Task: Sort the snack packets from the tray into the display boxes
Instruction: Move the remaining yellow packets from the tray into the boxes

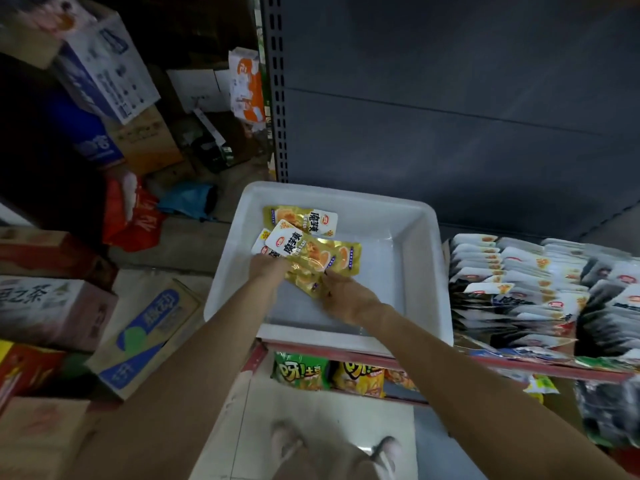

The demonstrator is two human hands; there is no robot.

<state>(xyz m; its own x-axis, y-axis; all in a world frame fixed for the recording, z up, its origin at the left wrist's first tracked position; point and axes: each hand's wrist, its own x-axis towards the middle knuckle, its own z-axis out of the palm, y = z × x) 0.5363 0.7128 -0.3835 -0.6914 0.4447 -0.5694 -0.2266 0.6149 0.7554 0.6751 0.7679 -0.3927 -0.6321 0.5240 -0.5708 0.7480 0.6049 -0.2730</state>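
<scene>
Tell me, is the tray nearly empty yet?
Nearly. The display boxes on the right already hold rows of packets. Both hands, left hand and right hand, grip gold packets in the white tray. Only those few gold ones remain.

The gold packets (313,252) in both hands' grip read 魔芋爽, as does the packet (304,220) just beyond the grip. Below the hands, a green bag (299,370) reads 呀!土豆. Far left, a pink carton (52,308) shows 茶.
</scene>
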